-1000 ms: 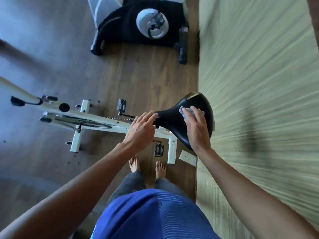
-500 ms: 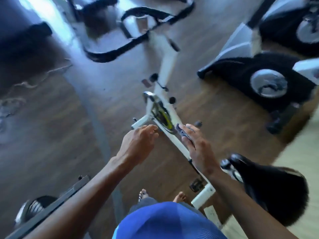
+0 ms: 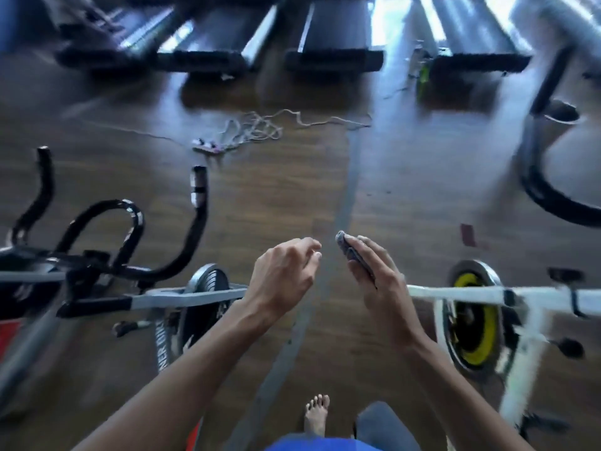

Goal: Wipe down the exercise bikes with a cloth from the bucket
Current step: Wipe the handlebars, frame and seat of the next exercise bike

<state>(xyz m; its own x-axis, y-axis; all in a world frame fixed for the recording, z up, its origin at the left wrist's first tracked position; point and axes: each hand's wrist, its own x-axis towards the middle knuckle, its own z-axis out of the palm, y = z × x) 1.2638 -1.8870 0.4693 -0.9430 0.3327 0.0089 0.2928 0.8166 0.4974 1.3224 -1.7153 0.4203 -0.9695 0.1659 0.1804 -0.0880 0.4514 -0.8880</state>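
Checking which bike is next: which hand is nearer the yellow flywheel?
Right. The right hand, gripping the cloth, is just left of the yellow flywheel in the view; the left hand is farther left, toward the grey bike.

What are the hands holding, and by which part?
The right hand holds a folded grey cloth along its length in its fingers; one end sticks out. The left hand holds nothing.
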